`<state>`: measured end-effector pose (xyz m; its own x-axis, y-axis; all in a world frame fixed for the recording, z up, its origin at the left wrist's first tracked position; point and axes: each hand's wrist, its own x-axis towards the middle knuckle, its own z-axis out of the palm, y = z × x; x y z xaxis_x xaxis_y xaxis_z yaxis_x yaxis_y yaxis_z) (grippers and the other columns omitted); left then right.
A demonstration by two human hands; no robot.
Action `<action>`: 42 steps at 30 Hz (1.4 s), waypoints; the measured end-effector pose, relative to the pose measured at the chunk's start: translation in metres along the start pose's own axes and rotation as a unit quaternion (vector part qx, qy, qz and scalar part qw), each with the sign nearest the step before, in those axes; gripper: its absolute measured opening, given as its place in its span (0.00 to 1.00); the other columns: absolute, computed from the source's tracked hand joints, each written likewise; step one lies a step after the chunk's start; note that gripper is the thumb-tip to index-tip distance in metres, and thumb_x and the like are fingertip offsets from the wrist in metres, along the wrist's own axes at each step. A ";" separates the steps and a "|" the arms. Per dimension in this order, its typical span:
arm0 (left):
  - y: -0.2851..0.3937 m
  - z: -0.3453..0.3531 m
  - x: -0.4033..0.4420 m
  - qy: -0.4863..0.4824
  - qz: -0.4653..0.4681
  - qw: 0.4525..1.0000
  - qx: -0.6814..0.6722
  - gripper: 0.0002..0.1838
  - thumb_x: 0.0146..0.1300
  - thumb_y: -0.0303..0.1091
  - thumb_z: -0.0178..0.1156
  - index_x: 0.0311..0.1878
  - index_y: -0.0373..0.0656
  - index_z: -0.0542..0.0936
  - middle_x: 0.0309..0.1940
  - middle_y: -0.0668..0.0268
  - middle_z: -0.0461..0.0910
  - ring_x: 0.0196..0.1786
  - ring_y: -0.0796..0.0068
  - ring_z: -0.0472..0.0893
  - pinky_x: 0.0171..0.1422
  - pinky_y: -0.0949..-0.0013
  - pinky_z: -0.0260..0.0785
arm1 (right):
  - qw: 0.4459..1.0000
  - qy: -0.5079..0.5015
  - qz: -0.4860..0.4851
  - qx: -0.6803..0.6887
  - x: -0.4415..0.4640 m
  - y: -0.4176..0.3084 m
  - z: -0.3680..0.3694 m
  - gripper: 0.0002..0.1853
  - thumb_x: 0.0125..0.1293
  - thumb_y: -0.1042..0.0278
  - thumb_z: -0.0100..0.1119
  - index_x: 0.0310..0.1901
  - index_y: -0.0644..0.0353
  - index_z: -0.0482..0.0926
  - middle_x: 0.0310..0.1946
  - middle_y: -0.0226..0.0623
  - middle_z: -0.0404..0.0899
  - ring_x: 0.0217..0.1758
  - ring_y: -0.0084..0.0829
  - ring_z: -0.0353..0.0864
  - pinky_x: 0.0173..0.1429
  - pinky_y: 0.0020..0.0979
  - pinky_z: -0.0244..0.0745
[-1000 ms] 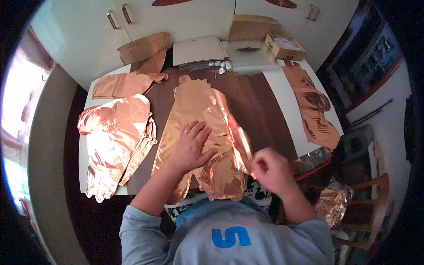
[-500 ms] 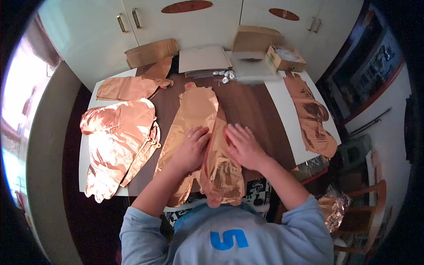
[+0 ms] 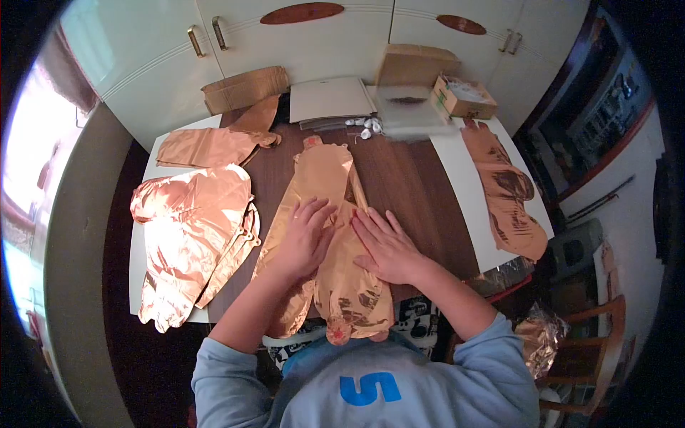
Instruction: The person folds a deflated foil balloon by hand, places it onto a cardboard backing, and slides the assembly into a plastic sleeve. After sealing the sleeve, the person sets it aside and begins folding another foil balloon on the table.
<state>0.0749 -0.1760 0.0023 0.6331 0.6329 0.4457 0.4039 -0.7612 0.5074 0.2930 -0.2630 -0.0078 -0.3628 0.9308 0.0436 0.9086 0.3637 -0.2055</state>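
Observation:
A flat rose-gold foil balloon [image 3: 321,175] lies lengthwise on the brown table in front of me, its right side folded over toward the middle. My left hand [image 3: 308,239] rests on its centre, fingers apart and pointing away from me. My right hand [image 3: 387,246] lies flat on the folded part, fingers spread. The balloon's near end hangs by the table's front edge, against my shirt. Neither hand grips anything.
More rose-gold foil lies in a pile [image 3: 193,228] at the left, behind it [image 3: 207,146], and at the right [image 3: 503,189]. At the back are grey-white boards [image 3: 332,100], small white items [image 3: 367,130], a clear plastic sheet and a cardboard box [image 3: 467,98].
My right hand has come in from the right and now lies flat on the foil. The balloon's right side has been turned inward over the middle. My left hand stays nearly in place.

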 end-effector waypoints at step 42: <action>0.077 -0.034 -0.214 0.380 -0.548 0.655 -0.356 0.07 0.67 0.32 0.64 0.37 0.40 0.76 0.30 0.72 0.77 0.30 0.81 0.76 0.36 0.74 0.68 | 0.998 -0.005 -0.044 0.035 -0.031 -0.020 -0.014 0.42 0.63 0.46 0.62 0.72 0.62 0.62 0.76 0.50 0.54 0.81 0.48 0.48 0.79 0.58 0.43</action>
<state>-0.0516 -0.3648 -0.0292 -0.3996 0.8374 -0.3729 -0.2409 0.2965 0.9241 0.2891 -0.2982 0.0090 -0.4434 0.8946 0.0553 0.8563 0.4411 -0.2687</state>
